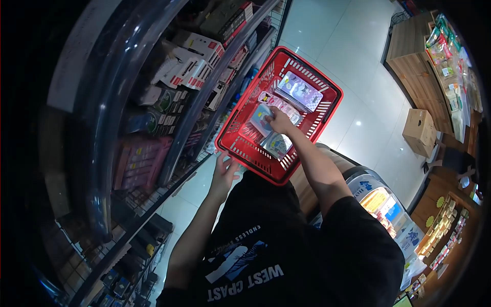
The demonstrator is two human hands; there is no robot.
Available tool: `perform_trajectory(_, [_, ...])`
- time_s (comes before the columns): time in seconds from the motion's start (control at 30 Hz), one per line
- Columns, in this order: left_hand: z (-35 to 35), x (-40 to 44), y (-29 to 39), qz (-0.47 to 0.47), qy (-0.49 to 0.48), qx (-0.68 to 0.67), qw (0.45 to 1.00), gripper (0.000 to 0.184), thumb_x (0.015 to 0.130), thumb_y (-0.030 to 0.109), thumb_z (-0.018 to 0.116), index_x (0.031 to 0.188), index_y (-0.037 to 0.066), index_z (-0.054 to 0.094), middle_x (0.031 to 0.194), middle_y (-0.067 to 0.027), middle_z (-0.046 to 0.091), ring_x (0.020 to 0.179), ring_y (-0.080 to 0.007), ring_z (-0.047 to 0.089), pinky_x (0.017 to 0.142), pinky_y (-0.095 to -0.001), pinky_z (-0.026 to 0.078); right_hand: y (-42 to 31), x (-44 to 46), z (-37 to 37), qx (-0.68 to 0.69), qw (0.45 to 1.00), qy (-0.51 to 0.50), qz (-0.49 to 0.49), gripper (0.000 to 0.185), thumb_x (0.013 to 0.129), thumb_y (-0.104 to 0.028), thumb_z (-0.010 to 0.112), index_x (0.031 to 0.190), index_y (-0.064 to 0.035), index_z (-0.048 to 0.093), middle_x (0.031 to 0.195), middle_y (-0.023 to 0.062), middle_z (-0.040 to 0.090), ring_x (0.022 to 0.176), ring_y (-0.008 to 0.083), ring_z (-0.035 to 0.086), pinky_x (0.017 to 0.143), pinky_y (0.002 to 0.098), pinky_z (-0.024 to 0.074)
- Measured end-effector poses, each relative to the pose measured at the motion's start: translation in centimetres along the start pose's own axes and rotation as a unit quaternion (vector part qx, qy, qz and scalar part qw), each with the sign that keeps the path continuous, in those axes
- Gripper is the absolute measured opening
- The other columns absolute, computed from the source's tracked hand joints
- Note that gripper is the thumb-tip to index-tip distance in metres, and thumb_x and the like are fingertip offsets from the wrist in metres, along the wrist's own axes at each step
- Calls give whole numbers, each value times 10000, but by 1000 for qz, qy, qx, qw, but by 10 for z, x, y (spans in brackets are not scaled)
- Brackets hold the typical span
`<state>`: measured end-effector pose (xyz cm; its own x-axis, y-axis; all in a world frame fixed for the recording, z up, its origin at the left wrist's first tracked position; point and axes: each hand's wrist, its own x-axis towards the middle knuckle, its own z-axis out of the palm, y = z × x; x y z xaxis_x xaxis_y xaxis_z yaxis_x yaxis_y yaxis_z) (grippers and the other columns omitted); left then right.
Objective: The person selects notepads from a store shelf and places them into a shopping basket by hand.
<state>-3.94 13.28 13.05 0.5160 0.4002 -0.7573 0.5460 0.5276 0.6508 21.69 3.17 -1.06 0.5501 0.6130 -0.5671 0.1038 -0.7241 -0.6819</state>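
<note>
Pale blue, flat pack (261,118) — on my head view it's inside the red plastic basket (279,173), pinched by my right hand (279,123). My left hand (224,172) is by the rim — whether gripping, I can't tell.

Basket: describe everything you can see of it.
The basket is red, apparently plastic, open-topped and roughly rectangular, with a thick rim and slotted walls. It appears askew in view, beside the shelves; what supports it is hidden. Packages lie inside, where the right hand grips a pale-blue package. The left hand is at one corner, contact unclear.
</note>
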Motion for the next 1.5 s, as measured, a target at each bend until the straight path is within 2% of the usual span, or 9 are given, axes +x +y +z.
perform_trajectory(0.53, [-21, -8, -29, -88, 8, 42, 995, 531, 954, 243, 559, 1418, 125, 331, 1348, -117, 446, 1027, -165, 560, 829, -329, 481, 35, 81, 87, -156, 965, -187, 93, 597, 889, -307, 539, 1363, 28, 397, 1308, 268, 517, 1238, 357, 503, 1025, 419, 408])
perform_trajectory(0.8, [-29, -12, -38, -72, 8, 69, 995, 462, 981, 240, 530, 1388, 92, 370, 1332, -142, 480, 1047, -194, 583, 816, -325, 500, 55, 88, 82, 67, 977, -183, 89, 632, 811, -239, 658, 1349, -7, 421, 1266, 240, 572, 1211, 334, 544, 993, 402, 441])
perform_trajectory(0.87, [-28, -12, -41, -77, 10, 69, 995, 459, 982, 242, 530, 1385, 90, 374, 1331, -139, 484, 1045, -192, 583, 816, -326, 500, 48, 86, 83, 41, 975, -198, 88, 646, 826, -226, 648, 1390, -50, 387, 1338, 198, 529, 1228, 321, 530, 1005, 431, 439])
perform_trajectory(0.93, [-28, -12, -47, -100, 12, 56, 993, 484, 965, 242, 552, 1397, 107, 380, 1367, -124, 471, 1010, -165, 583, 823, -315, 493, 20, 68, 80, -230, 958, -117, 122, 518, 844, -198, 590, 1313, -19, 463, 1261, 206, 578, 1242, 336, 512, 977, 399, 459])
perform_trajectory(1.03, [-26, -14, -48, -96, 2, 65, 993, 481, 965, 247, 555, 1393, 103, 389, 1374, -124, 471, 1017, -167, 581, 827, -317, 494, 25, 72, 93, -207, 960, -64, 180, 522, 828, -159, 570, 1317, -22, 450, 1284, 223, 559, 1239, 337, 514, 999, 413, 455])
perform_trajectory(1.3, [-26, -27, -32, 87, 46, 74, 992, 416, 960, 238, 579, 1327, 68, 479, 1114, -44, 578, 867, -95, 528, 743, -248, 462, 31, 56, 73, -120, 984, 74, -104, 250, 817, -105, 481, 955, 10, 655, 933, 249, 659, 898, 418, 633, 825, 481, 505])
perform_trajectory(1.43, [-20, -56, 29, 182, 22, 75, 980, 366, 972, 184, 562, 1311, 68, 487, 1112, 12, 557, 916, -56, 526, 778, -227, 435, -18, 24, 23, 57, 984, 42, -166, 235, 939, -170, 524, 1029, 0, 660, 871, 215, 673, 800, 295, 678, 710, 369, 517])
perform_trajectory(1.47, [-19, -64, 44, 201, 12, 61, 978, 365, 975, 183, 556, 1314, 65, 488, 1098, 18, 556, 901, -50, 516, 783, -222, 428, -35, 19, 12, 149, 979, 12, -136, 265, 965, -164, 519, 1095, 37, 633, 903, 87, 679, 788, 144, 648, 649, 275, 498])
perform_trajectory(1.5, [-20, -69, 56, 267, 2, 49, 962, 360, 976, 170, 551, 1313, 57, 494, 1096, 10, 559, 928, -57, 521, 831, -229, 429, -52, 14, -1, 213, 963, -3, -167, 264, 967, -142, 525, 1134, 38, 620, 957, 91, 683, 783, 156, 656, 655, 264, 506])
